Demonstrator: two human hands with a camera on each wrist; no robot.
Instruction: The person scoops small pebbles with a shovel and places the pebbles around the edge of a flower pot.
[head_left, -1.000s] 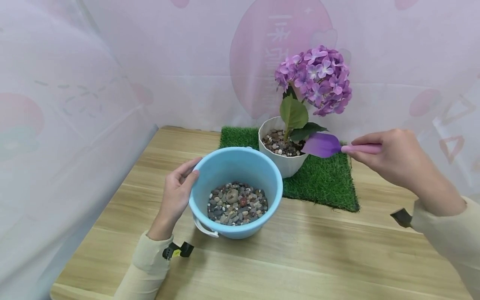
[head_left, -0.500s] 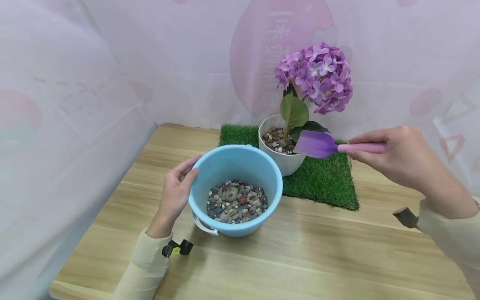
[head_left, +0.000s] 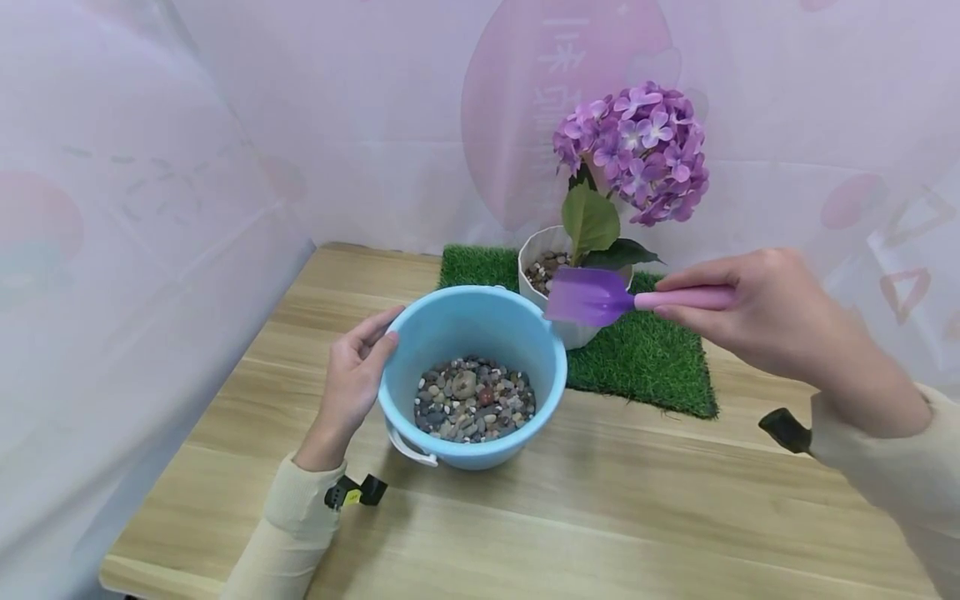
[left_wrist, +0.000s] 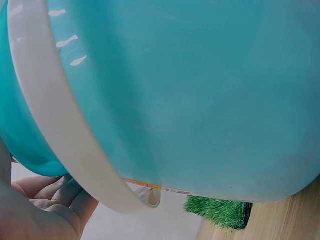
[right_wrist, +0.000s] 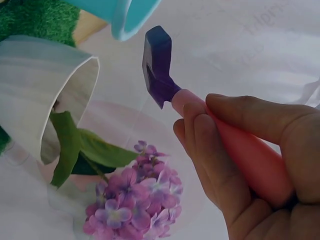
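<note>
My left hand grips the left rim of a light blue bucket, thumb over the rim. Pebbles of mixed colours cover the bucket's bottom. My right hand holds a small shovel by its pink handle. The shovel's purple blade hovers at the bucket's right rim and overlaps the white flowerpot in the head view. In that pot stands a purple hydrangea with green leaves, pebbles around its stem. The left wrist view shows the bucket's outer wall and its white handle.
The flowerpot stands on a green turf mat behind and right of the bucket. Wooden tabletop runs along the front. A pale printed sheet hangs at the back and left. Small black cameras sit on both wrists.
My right hand has moved left with the shovel, taking the blade from over the flowerpot's right side to the bucket's rim. The left hand and bucket have stayed in place.
</note>
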